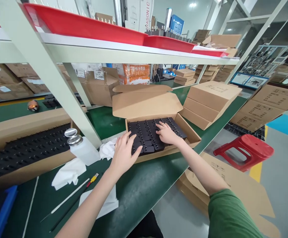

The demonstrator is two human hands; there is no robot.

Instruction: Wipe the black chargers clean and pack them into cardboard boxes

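An open cardboard box [188,132] lies on the green bench, filled with rows of small black parts [149,132]. My left hand [124,153] rests flat on the near left rows, fingers stretched out and spread. My right hand [166,132] lies on the middle rows with its fingers extended over the parts. Neither hand holds anything that I can see. The box's lid flap [144,104] stands open behind the parts.
A white dispenser bottle [80,147] and white cloths [68,172] sit to the left, beside a long box of black parts [27,148]. Closed cartons [208,102] are stacked to the right. A red stool [245,150] stands on the floor. Red trays [84,24] line the shelf above.
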